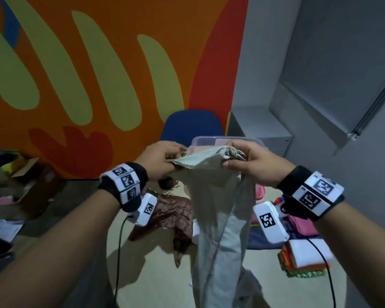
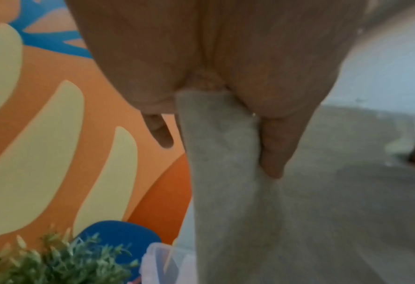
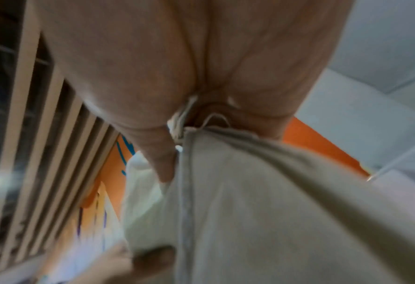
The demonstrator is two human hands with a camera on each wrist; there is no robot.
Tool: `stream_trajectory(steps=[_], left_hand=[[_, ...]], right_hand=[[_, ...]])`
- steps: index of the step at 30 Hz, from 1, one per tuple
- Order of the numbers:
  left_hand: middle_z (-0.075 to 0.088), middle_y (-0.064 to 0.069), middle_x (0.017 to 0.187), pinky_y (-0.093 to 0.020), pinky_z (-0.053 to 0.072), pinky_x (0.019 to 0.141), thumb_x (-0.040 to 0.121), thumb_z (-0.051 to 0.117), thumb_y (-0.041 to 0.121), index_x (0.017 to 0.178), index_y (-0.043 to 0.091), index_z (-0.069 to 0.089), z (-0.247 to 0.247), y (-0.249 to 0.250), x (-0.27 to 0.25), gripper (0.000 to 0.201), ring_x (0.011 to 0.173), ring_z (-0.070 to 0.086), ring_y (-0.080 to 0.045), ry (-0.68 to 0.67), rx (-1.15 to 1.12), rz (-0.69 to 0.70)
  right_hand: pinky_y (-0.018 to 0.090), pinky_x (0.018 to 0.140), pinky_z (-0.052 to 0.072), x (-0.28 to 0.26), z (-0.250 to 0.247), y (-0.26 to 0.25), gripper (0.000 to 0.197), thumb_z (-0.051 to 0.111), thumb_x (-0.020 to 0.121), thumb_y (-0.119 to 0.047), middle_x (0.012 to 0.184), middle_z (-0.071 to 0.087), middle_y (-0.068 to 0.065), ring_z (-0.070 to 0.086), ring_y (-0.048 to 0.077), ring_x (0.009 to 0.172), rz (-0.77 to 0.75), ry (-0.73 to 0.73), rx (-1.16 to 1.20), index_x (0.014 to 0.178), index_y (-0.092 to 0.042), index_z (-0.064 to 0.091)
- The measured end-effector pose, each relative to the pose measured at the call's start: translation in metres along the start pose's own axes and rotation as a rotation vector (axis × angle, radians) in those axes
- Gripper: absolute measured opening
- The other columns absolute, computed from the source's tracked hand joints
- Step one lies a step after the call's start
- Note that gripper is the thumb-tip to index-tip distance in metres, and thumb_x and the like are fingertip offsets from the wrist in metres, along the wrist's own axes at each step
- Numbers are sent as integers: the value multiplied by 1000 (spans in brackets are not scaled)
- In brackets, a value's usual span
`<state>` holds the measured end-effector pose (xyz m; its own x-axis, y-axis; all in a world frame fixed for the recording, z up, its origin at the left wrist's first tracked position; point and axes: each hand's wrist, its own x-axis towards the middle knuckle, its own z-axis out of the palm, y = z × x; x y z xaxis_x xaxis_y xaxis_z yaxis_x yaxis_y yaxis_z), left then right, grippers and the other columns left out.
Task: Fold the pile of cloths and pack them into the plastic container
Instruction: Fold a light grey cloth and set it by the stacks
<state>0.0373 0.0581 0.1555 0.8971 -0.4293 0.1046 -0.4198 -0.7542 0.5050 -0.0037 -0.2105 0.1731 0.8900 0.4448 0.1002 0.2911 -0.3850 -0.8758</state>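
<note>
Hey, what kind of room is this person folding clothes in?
Probably an office or activity room, not a home laundry. A bright orange mural wall stands behind a blue chair, and cardboard boxes sit on the floor. Both hands hold a pale cloth before a plastic container.

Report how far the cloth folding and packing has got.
Done: a folded stack lies on the table's right; something pale shows inside the plastic container. In hand: left hand and right hand hold a grey cloth up, unfolded. Left: the brown cloth and pink cloths.
</note>
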Motion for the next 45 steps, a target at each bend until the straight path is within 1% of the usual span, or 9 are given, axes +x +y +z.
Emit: stream_trajectory(steps=[4,9,17,21,25,30,34,38,45], left_hand=[[61,2,80,-32,40,68,82,64,-1,74,18,53,-39,-3,-15,23,76,53,-18,172,-69,-109],[70,8,93,-20,52,75,84,65,-9,99,29,71,-88,19,-44,41,88,64,-4,369,-169,-90],[74,18,78,-17,52,67,78,72,11,79,39,78,-93,67,-110,28,74,67,0,522,-417,109],[72,9,76,-18,51,67,77,77,18,75,30,77,-52,54,-141,13,73,66,-6,300,-511,22],[74,6,84,-23,53,75,83,73,-1,75,37,78,33,17,-180,39,81,68,-7,31,-545,-264],[68,6,77,-25,53,69,91,69,16,87,22,75,133,0,-234,10,72,65,-8,-394,-692,-609],[69,12,73,-16,50,67,92,67,18,88,18,73,178,3,-263,7,71,65,-1,-510,-835,-738],[69,7,73,-21,50,65,92,67,19,84,16,72,192,-15,-269,10,71,65,-6,-380,-900,-737],[71,2,68,-24,50,60,94,63,12,80,8,65,195,-96,-206,15,71,65,-21,178,-894,-824]], right_hand=[[23,78,44,17,-14,8,15,64,94,-15,87,68,-16,59,-3,81,-34,182,-265,93,-29,68],[17,76,46,34,-17,-1,20,64,94,-10,95,72,-13,64,-1,87,-125,344,-183,99,-28,71],[9,75,45,6,-2,-22,35,63,91,6,86,70,-29,61,-11,83,-361,313,48,93,-29,66],[10,79,48,-22,18,14,32,65,91,-2,96,69,-27,63,-7,91,-196,71,-38,96,-33,67],[9,73,47,-58,54,78,21,67,91,-2,90,72,-8,64,-8,79,44,-278,-68,92,-23,71],[30,94,51,-104,94,160,15,64,92,-19,104,71,-17,64,1,100,227,-648,-261,100,-31,68],[17,88,46,-130,111,176,22,65,92,-27,101,68,-27,61,-6,97,342,-782,-218,85,-48,62],[21,84,52,-124,116,180,17,71,87,-35,104,69,-15,65,2,91,401,-730,-188,99,-44,63],[34,88,56,-31,130,183,42,82,80,-28,105,68,-7,67,14,95,435,-382,-175,114,-33,58]])
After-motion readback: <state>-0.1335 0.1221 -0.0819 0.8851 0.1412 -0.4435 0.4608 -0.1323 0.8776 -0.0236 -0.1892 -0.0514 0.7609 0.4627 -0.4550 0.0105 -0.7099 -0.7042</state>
